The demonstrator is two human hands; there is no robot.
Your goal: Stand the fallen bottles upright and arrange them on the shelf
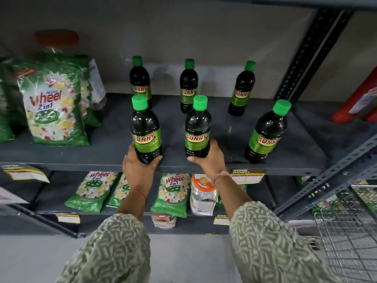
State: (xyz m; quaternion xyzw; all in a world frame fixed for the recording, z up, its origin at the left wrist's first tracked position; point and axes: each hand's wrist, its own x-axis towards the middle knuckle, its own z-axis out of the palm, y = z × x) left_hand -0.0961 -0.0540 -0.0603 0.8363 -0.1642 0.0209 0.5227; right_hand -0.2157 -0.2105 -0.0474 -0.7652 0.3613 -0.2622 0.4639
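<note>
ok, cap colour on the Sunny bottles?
Bright green caps on dark bottles, clearest in the head view.

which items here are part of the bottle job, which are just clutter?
Job:
- six Sunny bottles, all upright: back row; front row
- left hand and right hand, each gripping a front bottle
- shelf

Clutter:
- Wheel detergent bags
- red containers
- wire basket

Six bottles stand upright on the shelf (224,127) in two rows of three. The left hand (137,168) wraps the front-left bottle (145,131), the right hand (210,159) the front-middle bottle (197,129). A detergent bag (52,107) stands to their left.
</note>
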